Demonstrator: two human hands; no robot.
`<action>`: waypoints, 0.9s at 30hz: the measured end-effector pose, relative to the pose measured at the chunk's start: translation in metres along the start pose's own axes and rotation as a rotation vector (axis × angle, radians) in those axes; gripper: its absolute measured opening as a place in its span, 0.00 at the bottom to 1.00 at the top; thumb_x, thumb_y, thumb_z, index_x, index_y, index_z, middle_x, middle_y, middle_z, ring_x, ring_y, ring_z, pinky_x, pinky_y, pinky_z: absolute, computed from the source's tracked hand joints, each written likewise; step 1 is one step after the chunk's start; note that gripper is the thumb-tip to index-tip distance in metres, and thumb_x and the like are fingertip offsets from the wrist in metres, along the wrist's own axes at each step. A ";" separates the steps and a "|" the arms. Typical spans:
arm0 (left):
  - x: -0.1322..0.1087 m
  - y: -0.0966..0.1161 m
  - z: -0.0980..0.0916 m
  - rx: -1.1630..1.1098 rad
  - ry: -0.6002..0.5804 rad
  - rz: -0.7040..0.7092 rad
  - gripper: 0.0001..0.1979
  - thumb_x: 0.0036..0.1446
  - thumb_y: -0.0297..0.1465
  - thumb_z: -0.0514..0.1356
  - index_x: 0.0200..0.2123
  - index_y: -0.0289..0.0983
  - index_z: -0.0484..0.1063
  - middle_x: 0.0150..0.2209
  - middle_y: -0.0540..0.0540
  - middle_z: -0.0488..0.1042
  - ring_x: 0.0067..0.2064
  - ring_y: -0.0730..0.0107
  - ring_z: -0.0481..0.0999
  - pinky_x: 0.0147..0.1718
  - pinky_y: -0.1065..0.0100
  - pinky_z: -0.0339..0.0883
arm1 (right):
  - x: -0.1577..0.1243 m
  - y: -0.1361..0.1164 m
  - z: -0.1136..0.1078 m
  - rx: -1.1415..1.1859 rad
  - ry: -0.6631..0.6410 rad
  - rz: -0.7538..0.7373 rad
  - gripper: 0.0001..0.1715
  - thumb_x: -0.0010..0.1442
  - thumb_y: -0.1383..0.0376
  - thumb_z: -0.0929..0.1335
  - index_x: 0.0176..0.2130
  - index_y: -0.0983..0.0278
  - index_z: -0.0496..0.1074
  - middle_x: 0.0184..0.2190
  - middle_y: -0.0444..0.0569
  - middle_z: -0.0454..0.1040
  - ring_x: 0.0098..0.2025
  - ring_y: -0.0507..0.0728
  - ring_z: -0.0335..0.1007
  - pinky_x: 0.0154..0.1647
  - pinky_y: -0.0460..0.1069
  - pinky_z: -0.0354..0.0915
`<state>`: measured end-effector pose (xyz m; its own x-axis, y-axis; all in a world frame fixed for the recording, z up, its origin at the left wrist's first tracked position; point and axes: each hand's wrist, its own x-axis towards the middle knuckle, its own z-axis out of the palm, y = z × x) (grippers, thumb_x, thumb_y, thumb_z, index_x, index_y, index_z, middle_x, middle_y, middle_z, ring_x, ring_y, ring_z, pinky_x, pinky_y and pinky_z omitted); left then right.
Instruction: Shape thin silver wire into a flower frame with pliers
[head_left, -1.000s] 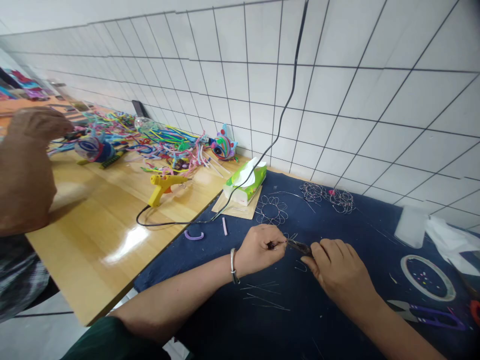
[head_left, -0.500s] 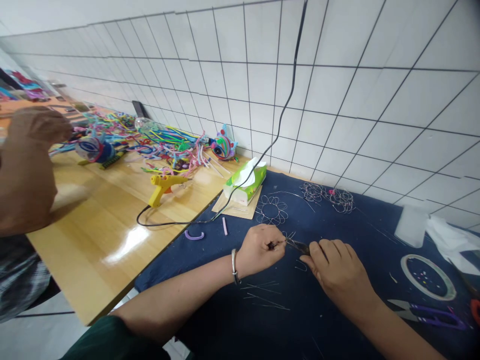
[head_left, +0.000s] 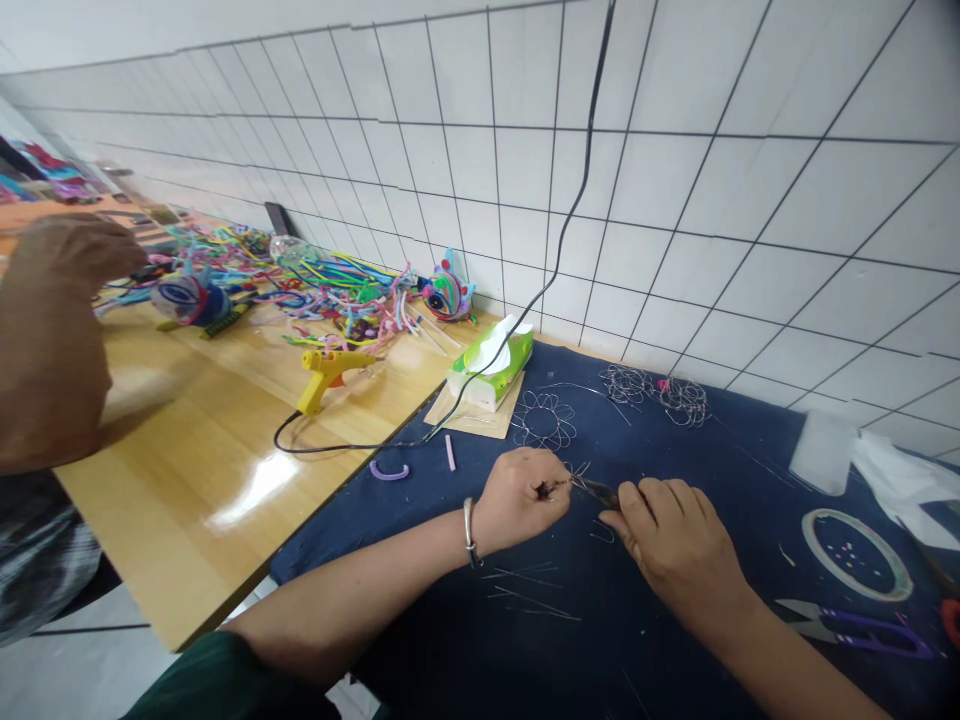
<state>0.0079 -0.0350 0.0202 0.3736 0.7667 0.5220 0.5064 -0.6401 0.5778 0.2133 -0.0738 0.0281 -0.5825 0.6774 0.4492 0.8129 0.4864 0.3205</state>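
Observation:
My left hand (head_left: 523,500) is closed, pinching a thin piece of wire (head_left: 579,472) whose loops stick out past the fingertips. My right hand (head_left: 675,540) grips a pair of pliers (head_left: 600,492), its dark jaws meeting the wire just beside my left fingers. The handles are mostly hidden in my palm. Beyond my left hand lies a flower-shaped wire ring (head_left: 544,420) on the dark blue cloth (head_left: 420,540). Several straight wire pieces (head_left: 536,600) lie nearer to me, and a small bent wire (head_left: 602,532) is under the pliers.
Purple thread snips (head_left: 862,630) and a round rim (head_left: 806,530) with beads lie at right. Coiled wire shapes (head_left: 652,393) sit near the wall. A green tissue pack (head_left: 491,365), a corded yellow glue gun (head_left: 322,378) and colourful pipe cleaners (head_left: 337,290) are leftward, beside another person's arm (head_left: 52,350).
Almost nothing differs. My hands, the wire and the pliers keep their places; the other person's arm at the left has shifted very slightly.

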 end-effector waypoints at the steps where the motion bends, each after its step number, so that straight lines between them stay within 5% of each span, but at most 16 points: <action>1: 0.000 0.000 0.000 0.010 0.009 0.002 0.07 0.46 0.23 0.54 0.19 0.34 0.66 0.18 0.52 0.64 0.23 0.78 0.63 0.26 0.74 0.56 | 0.000 -0.001 0.000 -0.005 0.009 0.009 0.15 0.58 0.58 0.63 0.41 0.66 0.68 0.30 0.52 0.66 0.34 0.56 0.58 0.36 0.52 0.54; 27: -0.003 -0.002 0.002 0.118 0.121 0.000 0.08 0.47 0.23 0.54 0.18 0.35 0.63 0.18 0.52 0.63 0.22 0.77 0.61 0.26 0.73 0.56 | 0.002 -0.012 0.001 -0.030 0.061 0.065 0.16 0.58 0.59 0.63 0.44 0.66 0.67 0.29 0.51 0.65 0.32 0.55 0.58 0.34 0.52 0.54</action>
<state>0.0078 -0.0361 0.0163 0.2810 0.7507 0.5979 0.5968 -0.6246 0.5038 0.2027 -0.0778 0.0241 -0.5278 0.6718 0.5197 0.8493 0.4250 0.3132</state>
